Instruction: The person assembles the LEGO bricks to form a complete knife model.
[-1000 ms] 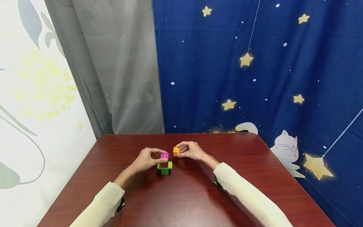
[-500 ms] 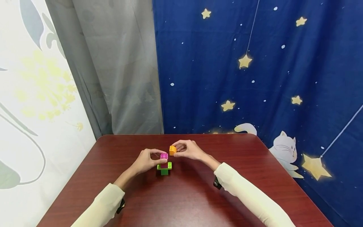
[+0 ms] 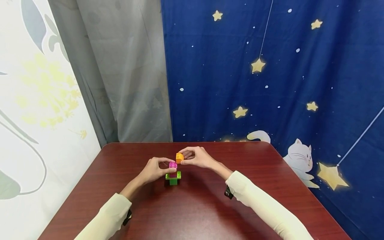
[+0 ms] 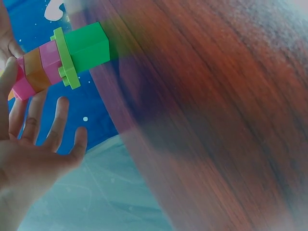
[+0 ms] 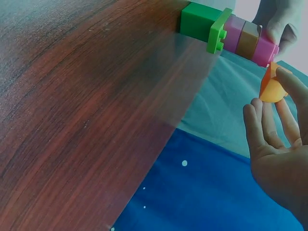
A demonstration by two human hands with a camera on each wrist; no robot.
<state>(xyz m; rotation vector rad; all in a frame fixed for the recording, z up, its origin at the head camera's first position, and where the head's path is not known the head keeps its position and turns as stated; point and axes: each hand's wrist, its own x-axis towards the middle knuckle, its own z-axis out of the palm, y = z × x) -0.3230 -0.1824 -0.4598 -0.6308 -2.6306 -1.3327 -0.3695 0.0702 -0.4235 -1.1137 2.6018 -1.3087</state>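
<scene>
A tower of toy building bricks stands on the table: a green block (image 4: 90, 47) at the bottom, a wider lime plate (image 4: 66, 58), a pink brick (image 4: 50, 54), a tan-orange brick (image 4: 35, 70) and a magenta brick (image 3: 173, 164) on top. My left hand (image 3: 153, 171) pinches the magenta brick between thumb and fingers from the left. Between the thumb and fingers of my right hand (image 3: 199, 158) is an orange brick (image 5: 272, 88) with one rounded side. It is held up just right of and behind the tower top, its studs showing in the head view.
The dark red-brown wooden table (image 3: 192, 206) has its far edge a little beyond the hands. Behind it hang a blue star-patterned curtain (image 3: 216, 86) and a grey curtain (image 3: 138, 83).
My right hand has moved left and slightly up with the orange brick, closing in on the tower's top. The left hand keeps its hold on the magenta brick.
</scene>
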